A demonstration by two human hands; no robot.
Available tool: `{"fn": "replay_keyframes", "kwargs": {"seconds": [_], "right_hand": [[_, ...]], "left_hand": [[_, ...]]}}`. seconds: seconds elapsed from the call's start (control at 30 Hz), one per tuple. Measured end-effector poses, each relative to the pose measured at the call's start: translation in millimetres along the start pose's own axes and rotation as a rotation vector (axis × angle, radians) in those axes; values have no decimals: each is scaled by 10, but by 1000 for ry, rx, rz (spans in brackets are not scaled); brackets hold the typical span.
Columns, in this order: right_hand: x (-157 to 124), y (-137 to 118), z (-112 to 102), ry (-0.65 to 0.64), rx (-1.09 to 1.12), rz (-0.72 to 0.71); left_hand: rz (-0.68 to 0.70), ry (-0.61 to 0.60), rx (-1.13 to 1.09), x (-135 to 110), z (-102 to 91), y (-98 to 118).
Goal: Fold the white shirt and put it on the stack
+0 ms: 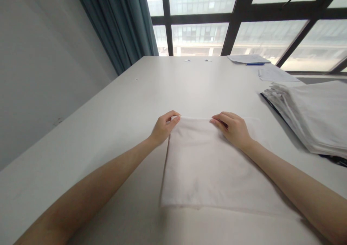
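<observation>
A white folded cloth (206,165) lies flat on the white table (108,129) in front of me. My left hand (164,126) pinches the cloth's far left corner, fingers curled on the edge. My right hand (233,128) rests on the far edge near the middle, its fingers pressed together on the fabric. Both forearms reach in from the bottom of the view.
A tall stack of folded white cloths (311,114) sits at the right. Papers with a blue pen (249,59) lie at the far edge by the window. A teal curtain (121,24) hangs at the back left, beside a grey wall.
</observation>
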State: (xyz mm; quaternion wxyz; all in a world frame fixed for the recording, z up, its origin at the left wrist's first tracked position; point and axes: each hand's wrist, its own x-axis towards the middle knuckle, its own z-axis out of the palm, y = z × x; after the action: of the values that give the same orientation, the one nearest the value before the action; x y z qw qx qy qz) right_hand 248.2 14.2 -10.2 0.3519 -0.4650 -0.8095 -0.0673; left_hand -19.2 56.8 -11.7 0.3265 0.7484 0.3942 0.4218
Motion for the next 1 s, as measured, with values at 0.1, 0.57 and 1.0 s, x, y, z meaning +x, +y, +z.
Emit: {"fn": "replay_keyframes", "kwargs": {"seconds": [0.1,0.57,1.0], "right_hand": [[-4,3,-2,-4,2,-4],[-4,-4,-10,-29,3,-19],[-13,7,-6,-40,-4,-11]], "left_hand": [[-12,-48,20,-2,-6,7],[-64,20,80,-23,44,-20],[-44,-91,30,-4,13,46]]}}
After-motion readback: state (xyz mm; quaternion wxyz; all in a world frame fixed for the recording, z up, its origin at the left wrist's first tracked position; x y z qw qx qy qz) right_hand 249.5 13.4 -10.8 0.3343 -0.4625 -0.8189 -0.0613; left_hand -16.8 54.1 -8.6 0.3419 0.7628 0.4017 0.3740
